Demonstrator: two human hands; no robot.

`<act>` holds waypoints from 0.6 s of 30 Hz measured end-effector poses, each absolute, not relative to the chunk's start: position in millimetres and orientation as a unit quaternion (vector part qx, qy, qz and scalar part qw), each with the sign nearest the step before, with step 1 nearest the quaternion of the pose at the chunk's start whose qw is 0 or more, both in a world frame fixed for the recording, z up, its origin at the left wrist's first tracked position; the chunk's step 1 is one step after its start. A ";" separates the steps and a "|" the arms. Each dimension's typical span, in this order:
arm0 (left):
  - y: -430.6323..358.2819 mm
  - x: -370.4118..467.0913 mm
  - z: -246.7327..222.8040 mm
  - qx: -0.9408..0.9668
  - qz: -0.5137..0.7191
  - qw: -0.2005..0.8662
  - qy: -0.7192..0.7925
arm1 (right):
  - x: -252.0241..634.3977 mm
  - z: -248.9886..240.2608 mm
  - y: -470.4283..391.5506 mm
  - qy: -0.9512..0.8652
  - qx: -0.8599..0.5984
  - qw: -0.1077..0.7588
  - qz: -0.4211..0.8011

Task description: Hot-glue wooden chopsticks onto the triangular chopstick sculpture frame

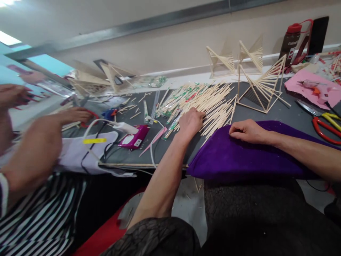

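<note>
Right now, in the head view, the left hand (191, 122) reaches onto the loose wooden sticks (213, 103), which fan out from 12 to 3 o'clock of it across the tabletop (167, 145). The step in hand looks like choosing or gathering sticks. Its fingers bend down at the pile's near edge; I cannot tell whether that grip pinches a stick. The right hand (243, 131) rests on the purple cloth (226, 156), fingers loosely curled, with no stick showing; its palm is hidden, so its grip cannot be told either.

At 1 o'clock from the right hand stands a stick frame (252, 107); the glue gun (315, 85) lies at 2 and the scissors (306, 107) near 3. As I judge it, the next move calls for a light fingertip pinch, one stick drawn clear lengthwise without dragging its neighbours.
</note>
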State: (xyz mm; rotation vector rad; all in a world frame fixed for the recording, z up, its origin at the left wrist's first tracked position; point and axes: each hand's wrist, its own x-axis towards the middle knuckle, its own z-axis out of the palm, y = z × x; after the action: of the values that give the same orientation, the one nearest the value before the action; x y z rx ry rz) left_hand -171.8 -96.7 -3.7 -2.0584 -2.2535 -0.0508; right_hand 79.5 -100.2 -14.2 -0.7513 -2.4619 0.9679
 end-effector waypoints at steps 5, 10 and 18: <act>-91.7 -188.2 -0.4 -0.640 -0.061 0.049 -0.765 | 80.3 -12.9 -101.1 -0.874 -0.267 0.194 0.358; -94.1 -192.5 -4.9 -0.676 -0.043 0.037 -0.734 | 81.0 -12.8 -100.7 -0.872 -0.270 0.193 0.359; -102.3 -173.7 -9.3 -0.685 -0.032 0.037 -0.727 | 80.6 -11.4 -102.1 -0.867 -0.271 0.199 0.367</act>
State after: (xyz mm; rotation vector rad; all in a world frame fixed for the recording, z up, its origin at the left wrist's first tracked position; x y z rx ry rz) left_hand -173.7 -102.3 -9.3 -2.1025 -2.2303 -0.0976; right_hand 80.6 -102.1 -11.4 -0.7590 -2.4243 1.0268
